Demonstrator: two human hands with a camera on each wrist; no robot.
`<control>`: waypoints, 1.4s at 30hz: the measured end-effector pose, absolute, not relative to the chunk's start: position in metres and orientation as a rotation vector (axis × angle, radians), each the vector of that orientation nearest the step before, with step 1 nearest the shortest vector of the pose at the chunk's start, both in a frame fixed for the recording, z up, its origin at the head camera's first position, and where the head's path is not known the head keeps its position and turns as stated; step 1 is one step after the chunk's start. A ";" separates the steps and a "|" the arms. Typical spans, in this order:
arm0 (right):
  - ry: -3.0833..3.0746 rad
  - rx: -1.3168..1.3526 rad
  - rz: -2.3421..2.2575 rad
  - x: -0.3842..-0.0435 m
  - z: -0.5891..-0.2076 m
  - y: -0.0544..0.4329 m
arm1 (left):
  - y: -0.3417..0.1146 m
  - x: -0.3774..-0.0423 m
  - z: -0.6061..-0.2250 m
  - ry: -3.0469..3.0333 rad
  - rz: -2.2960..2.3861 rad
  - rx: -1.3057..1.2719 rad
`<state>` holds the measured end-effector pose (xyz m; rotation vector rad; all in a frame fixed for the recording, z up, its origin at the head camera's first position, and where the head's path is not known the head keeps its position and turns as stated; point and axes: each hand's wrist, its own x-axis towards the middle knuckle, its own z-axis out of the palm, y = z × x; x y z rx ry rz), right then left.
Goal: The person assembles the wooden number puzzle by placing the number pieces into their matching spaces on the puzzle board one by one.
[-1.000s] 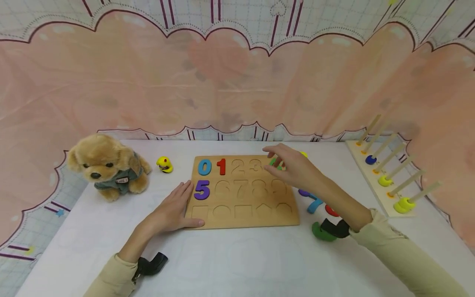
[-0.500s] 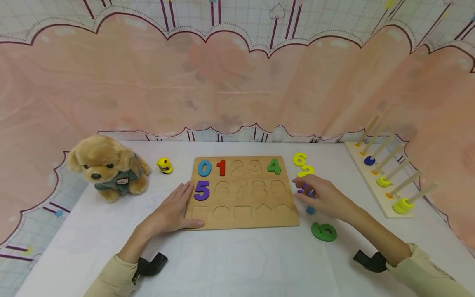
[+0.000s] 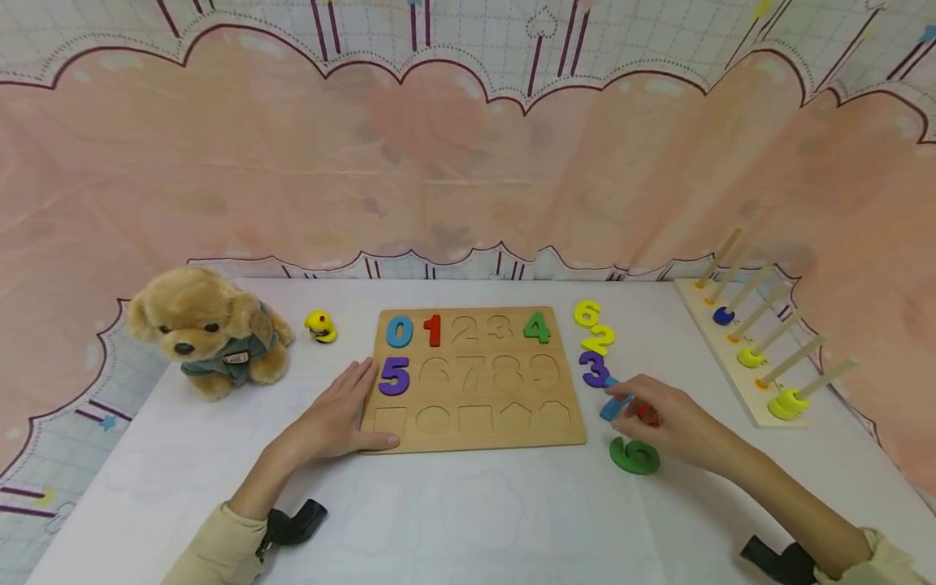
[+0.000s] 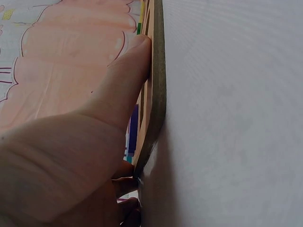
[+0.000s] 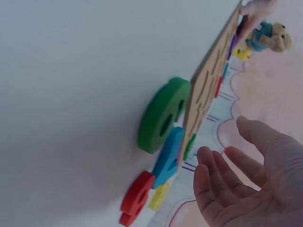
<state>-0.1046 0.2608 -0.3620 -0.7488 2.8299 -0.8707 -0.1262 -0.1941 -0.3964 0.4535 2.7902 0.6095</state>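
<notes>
On the wooden number board (image 3: 457,439), my left hand (image 3: 332,414) lies at the left edge, its thumb on the front corner and fingers along the side. Blue 0 (image 3: 392,333), red 1 (image 3: 434,331), green 4 (image 3: 544,331) and purple 5 (image 3: 398,375) sit in its slots. Right of the board, my right hand (image 3: 673,422) hovers over a blue number piece (image 5: 168,158) and a red number piece (image 5: 137,194). Its fingers are loosely bent around nothing in the right wrist view. A green number piece (image 3: 625,461) lies just in front of it.
Yellow 6 (image 3: 580,315), yellow 2 (image 3: 601,335) and purple 3 (image 3: 595,370) lie along the board's right side. A peg rack (image 3: 738,374) with rings stands far right. At left are a plush dog (image 3: 219,333) and a small yellow toy (image 3: 320,326).
My right hand has left the green 4 in the board's top row, passed over the purple 3, and moved right and nearer to the blue and red pieces. The left hand stays put.
</notes>
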 end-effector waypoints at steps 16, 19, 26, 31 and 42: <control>2.804 -0.721 -0.796 -0.088 -0.379 0.274 | -0.195 -0.128 -0.399 2.801 0.608 0.455; 2.790 -0.686 -0.760 -0.088 -0.380 0.273 | -0.196 -0.128 -0.399 2.805 0.609 0.463; 2.784 -0.682 -0.644 -0.091 -0.379 0.270 | -0.196 -0.128 -0.399 2.801 0.600 0.459; 2.718 -0.624 -0.605 -0.094 -0.380 0.270 | -0.196 -0.128 -0.399 2.800 0.615 0.468; 2.714 -0.684 -0.618 -0.094 -0.376 0.269 | -0.194 -0.127 -0.402 2.790 0.614 0.463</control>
